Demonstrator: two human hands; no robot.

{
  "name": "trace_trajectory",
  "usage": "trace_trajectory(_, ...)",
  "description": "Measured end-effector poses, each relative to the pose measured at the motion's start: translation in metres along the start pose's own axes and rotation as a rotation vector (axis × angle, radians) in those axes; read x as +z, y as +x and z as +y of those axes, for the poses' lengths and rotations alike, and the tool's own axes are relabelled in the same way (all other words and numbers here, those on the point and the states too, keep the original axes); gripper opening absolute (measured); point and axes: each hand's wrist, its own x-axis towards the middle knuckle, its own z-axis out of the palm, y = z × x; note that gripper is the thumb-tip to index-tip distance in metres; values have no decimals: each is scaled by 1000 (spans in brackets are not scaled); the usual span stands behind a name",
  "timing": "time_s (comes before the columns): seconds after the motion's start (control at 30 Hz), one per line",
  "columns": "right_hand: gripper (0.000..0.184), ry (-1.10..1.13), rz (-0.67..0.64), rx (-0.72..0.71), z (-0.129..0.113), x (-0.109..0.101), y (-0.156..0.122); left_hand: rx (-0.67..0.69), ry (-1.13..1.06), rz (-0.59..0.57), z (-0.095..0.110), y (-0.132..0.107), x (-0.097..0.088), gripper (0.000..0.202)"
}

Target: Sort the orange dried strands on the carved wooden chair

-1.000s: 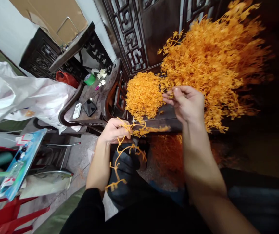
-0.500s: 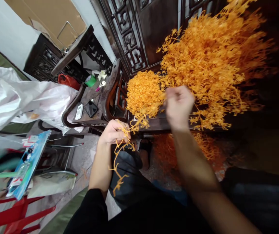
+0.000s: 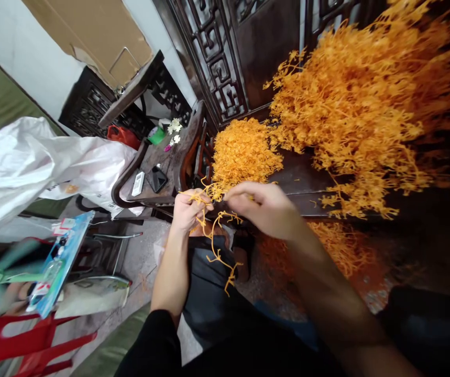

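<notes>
My left hand [image 3: 191, 210] is closed around a thin orange plastic sprig [image 3: 217, 254], whose bare, branching stem dangles below the fingers. Small florets [image 3: 216, 191] stick out past the thumb. My right hand [image 3: 266, 207] is closed at these florets, its fingertips pinched at their right side. A bit of orange shows among its fingers; its exact grip is partly hidden. Just beyond both hands, a compact heap of short orange pieces [image 3: 244, 152] lies on the dark wooden bench [image 3: 301, 173]. A much larger, tangled pile of orange sprigs [image 3: 358, 110] spreads to the right.
More orange stems [image 3: 342, 246] lie on the floor under the bench. At left, a side table holds a phone [image 3: 157, 179], a white remote [image 3: 138, 183] and a green tape roll [image 3: 156, 135]. White sacks [image 3: 52, 152] and a red plastic chair [image 3: 20, 340] stand farther left.
My right hand has come from beside the small heap down and left to the sprig. My left hand keeps its hold; the dangling stem has swung right. The view has shifted slightly.
</notes>
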Motion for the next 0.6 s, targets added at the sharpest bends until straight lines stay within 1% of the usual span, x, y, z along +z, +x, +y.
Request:
trace_trajectory(0.03,27,-113,-11,4,0,7,-1,8,5,-11,0,0,0,33)
trace_trajectory(0.07,24,-189,6,-14,1,14,-1,7,13,-20,0,-1,1,33)
trace_trajectory(0.1,20,-225,31,-48,3,20,0,-3,23,-23,0,-2,1,35)
trace_trajectory(0.17,11,-222,90,-106,12,26,2,-24,27,-15,1,-5,2,39)
trace_trajectory(0.2,14,-214,157,-118,19,25,4,-31,16,-9,1,-7,2,40)
trace_trajectory(0.23,19,-208,260,-122,26,21,6,-32,-5,0,2,-8,2,40)
trace_trajectory(0.3,22,-203,520,-113,42,9,11,-23,-67,20,4,-10,2,39)
trace_trajectory(0.33,22,-194,628,-106,48,2,14,-20,-101,33,5,-11,2,38)
trace_trajectory(0.37,22,-168,690,-96,54,-4,17,-18,-131,47,5,-11,2,37)
trace_trajectory(0.4,25,-118,686,-70,57,-8,19,-18,-155,62,6,-10,2,38)
trace_trajectory(0.43,29,-47,616,-29,58,-9,19,-21,-170,74,6,-9,2,39)
trace_trajectory(0.47,34,33,492,22,57,-8,19,-26,-177,85,6,-8,3,40)
trace_trajectory(0.53,42,164,182,126,51,1,16,-35,-179,104,5,-6,4,43)
trace_trajectory(0.57,45,199,62,159,47,7,13,-38,-181,111,4,-5,5,44)
trace_trajectory(0.6,47,219,-17,170,43,12,11,-39,-186,117,3,-4,5,44)
